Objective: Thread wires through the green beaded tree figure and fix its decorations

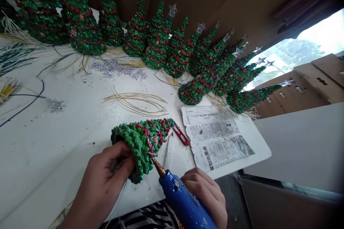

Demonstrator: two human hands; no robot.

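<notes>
A small green tree figure (142, 143) with red garlands lies on its side, its tip pointing right. My left hand (104, 175) is closed on its hollow base, fingertips partly hidden inside, with thin wires hanging below. My right hand (208, 193) is wrapped round a blue glue gun (180, 196). The gun's brownish nozzle meets or nearly meets the tree's lower side. Red thread snips (181, 135) lie at the tree's tip, beside a thin white tube (168, 150).
Decorated trees (156, 48) stand along the back, several with clear stars. A newspaper sheet (215, 139) lies at the right, yellow wires (137, 103) in the middle, a loose star (56, 105) at the left. Cardboard boxes (317, 78) are at far right, beyond the white table's edge (264, 150).
</notes>
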